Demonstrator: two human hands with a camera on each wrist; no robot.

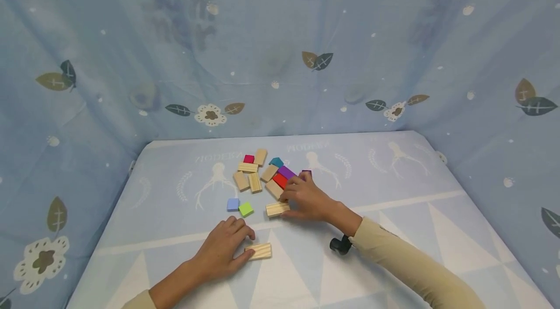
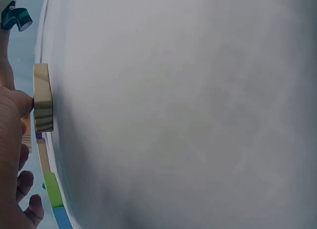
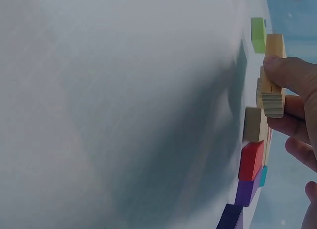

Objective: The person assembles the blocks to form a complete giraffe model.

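My right hand [image 1: 306, 198] pinches a plain wooden block [image 3: 274, 80] between thumb and fingers, seen closest in the right wrist view. Nearer to me, my left hand [image 1: 225, 248] has its thumb against another plain wooden block [image 1: 261, 251]. The left index finger curves beyond that block, with a gap visible in the head view. Just past the left hand, a blue block [image 1: 233, 204] and a light green block [image 1: 246, 209] lie side by side. Beside the right fingers are a red block [image 1: 280, 180] and a purple block [image 1: 286, 172].
Several plain wooden blocks [image 1: 255, 182] form a loose cluster with a crimson block [image 1: 249, 159] and a teal block [image 1: 276, 162]. A dark purple block [image 3: 231, 216] lies past the right hand. A black device [image 1: 341, 245] is by the right wrist. Patterned cloth [image 1: 280, 56] surrounds the table.
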